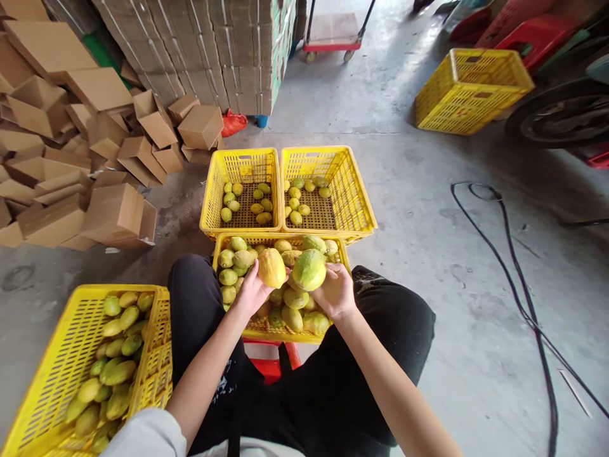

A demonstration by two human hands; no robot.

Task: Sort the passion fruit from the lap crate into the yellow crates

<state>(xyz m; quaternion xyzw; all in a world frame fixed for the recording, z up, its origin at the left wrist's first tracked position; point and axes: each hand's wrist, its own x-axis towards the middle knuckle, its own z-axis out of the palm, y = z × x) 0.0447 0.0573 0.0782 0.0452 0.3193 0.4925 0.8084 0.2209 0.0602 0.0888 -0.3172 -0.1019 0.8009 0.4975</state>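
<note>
My left hand point(254, 289) is closed around a mostly yellow papaya point(271, 268). In my right hand point(335, 291) is a green papaya with yellow patches point(309, 270). Both fruits are held side by side above a full yellow crate point(280, 333) between my knees. Several green and yellow papayas point(292, 318) fill that crate. Just beyond it, two more crates stand edge to edge: a left one point(240, 155) and a right one point(354, 190), each with a few papayas on its floor.
At lower left, a yellow crate point(52, 355) holds many papayas. Cardboard boxes point(111, 212) lie heaped at left, near stacked flat cartons point(209, 51). A trolley point(332, 32), another yellow crate point(469, 95), a wheel point(561, 120) and a black cable point(518, 285) are farther off.
</note>
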